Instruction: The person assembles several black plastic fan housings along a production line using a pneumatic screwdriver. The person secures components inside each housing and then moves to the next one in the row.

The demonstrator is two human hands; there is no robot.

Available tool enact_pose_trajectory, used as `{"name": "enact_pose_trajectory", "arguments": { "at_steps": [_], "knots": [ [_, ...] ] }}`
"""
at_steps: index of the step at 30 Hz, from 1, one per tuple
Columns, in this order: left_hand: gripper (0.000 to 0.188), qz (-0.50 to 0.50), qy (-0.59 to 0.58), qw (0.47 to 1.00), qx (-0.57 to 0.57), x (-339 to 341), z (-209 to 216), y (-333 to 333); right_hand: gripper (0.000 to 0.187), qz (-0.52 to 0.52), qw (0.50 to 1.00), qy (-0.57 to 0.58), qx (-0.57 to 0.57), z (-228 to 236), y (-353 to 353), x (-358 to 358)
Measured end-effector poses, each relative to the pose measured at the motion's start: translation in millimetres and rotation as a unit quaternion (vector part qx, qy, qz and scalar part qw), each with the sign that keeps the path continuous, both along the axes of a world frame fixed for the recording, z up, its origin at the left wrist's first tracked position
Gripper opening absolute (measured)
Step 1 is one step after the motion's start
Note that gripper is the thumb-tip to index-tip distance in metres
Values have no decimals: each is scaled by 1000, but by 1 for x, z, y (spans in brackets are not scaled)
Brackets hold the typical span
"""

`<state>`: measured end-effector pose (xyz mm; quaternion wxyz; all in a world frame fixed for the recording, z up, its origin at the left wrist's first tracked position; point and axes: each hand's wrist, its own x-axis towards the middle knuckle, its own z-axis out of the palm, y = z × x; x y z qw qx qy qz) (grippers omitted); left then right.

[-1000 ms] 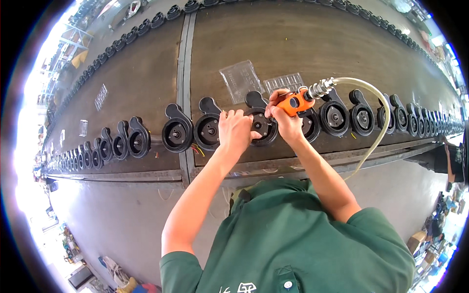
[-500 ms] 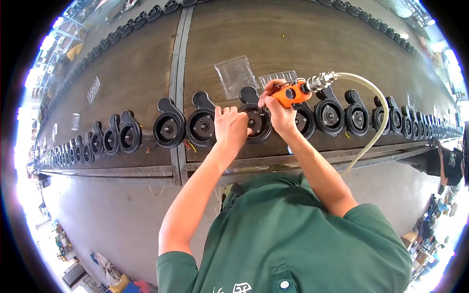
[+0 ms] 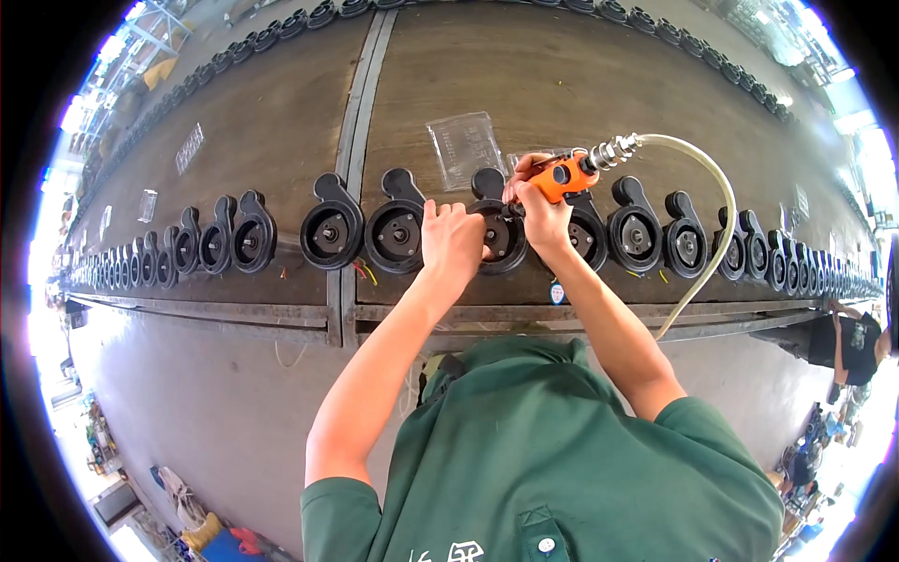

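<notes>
My right hand (image 3: 546, 223) is wrapped round an orange air-powered tool (image 3: 566, 176) with metal fittings at its back end. The dark tip of the tool points left, at the face of a black round housing (image 3: 508, 247) with a knob-like spout on top. Closed on that housing's left side is my left hand (image 3: 453, 245), its fingers curled; part of the housing is hidden behind both hands. Similar housings stand on either side, one (image 3: 395, 236) just left of my left hand and another (image 3: 587, 236) partly behind my right hand.
A clear hose (image 3: 719, 178) arcs from the tool down past the table's front edge. Long rows of housings run along the brown table (image 3: 487, 66). Clear plastic trays (image 3: 465, 152) lie behind the front row. A metal strip (image 3: 363, 112) crosses the tabletop. Another person (image 3: 854, 342) stands far right.
The view has shifted slightly. Both hands, the air tool and the housing between them keep nearly the same places relative to one another.
</notes>
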<state>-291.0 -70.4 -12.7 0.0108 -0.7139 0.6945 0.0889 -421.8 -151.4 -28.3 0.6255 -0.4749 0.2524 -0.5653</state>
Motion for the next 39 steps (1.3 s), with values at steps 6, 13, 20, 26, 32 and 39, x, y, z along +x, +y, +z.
{"name": "enact_pose_trajectory", "arguments": {
  "at_steps": [6, 13, 20, 26, 32, 39],
  "knots": [
    [34, 6, 3, 1000, 10, 0, 5, 2, 21, 20, 1000, -21, -3, 2, -3, 1],
    [35, 1, 25, 1000, -8, 1, 2, 7, 26, 52, 998, 35, -18, -3, -9, 4],
    [33, 12, 17, 1000, -10, -1, 0, 4, 15, 52, 993, 87, -66, 6, -6, 17],
    [32, 9, 3, 999, -42, -1, -4, 7, 14, 44, 996, 63, -44, 9, -6, 16],
    [29, -7, -14, 1000, 24, 2, 5, -2, 17, 53, 991, 100, -64, 7, -6, 16],
    [27, 6, -23, 1000, 2, 0, 1, 1, 18, 56, 996, 66, -37, 10, -5, 14]
  ]
}}
